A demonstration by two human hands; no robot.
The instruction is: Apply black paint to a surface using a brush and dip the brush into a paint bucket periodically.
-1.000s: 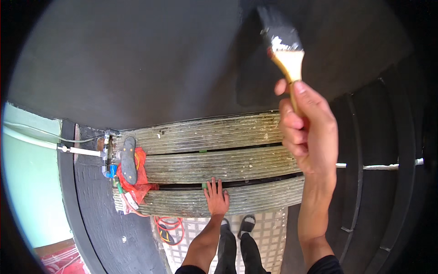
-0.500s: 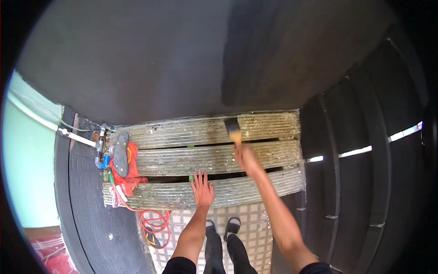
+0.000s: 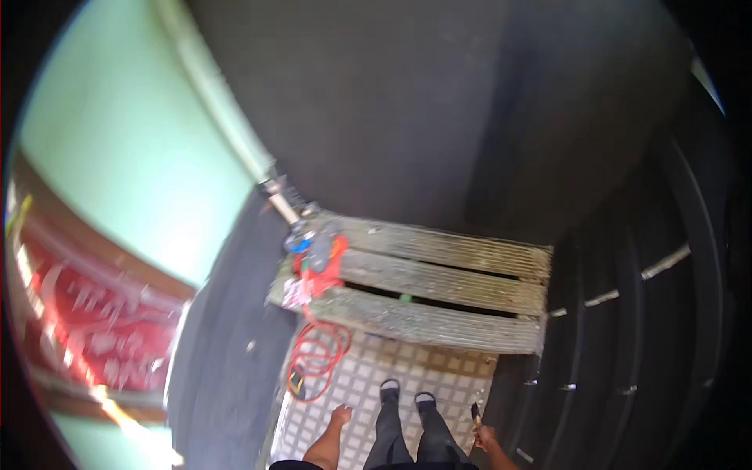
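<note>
In my right hand (image 3: 486, 435) is a paintbrush (image 3: 476, 415) with dark bristles and a light wooden handle, my fingers closed round it. The hand hangs low beside my right leg, over the edge of the tiled floor. My left hand (image 3: 341, 413) hangs to the left of my legs, its fingers curled in and nothing seen in them. Both hands are apart from the ribbed three-plank bench (image 3: 439, 276) in front of me. Behind the bench rises a dark grey wall (image 3: 376, 102), with a darker band (image 3: 509, 133) toward its right.
A dark sandal (image 3: 322, 247) lies on a red plastic bag (image 3: 333, 270) at the bench's left end, beside a pipe (image 3: 283, 207). A coiled red hose (image 3: 317, 356) rests on the tiled floor (image 3: 364, 368). Dark slatted boards (image 3: 603, 337) stand at the right.
My view has swung to the left and back from the bench. My left hand has come off the front plank and curled. My right hand has lowered the paintbrush from the bench to my side.
</note>
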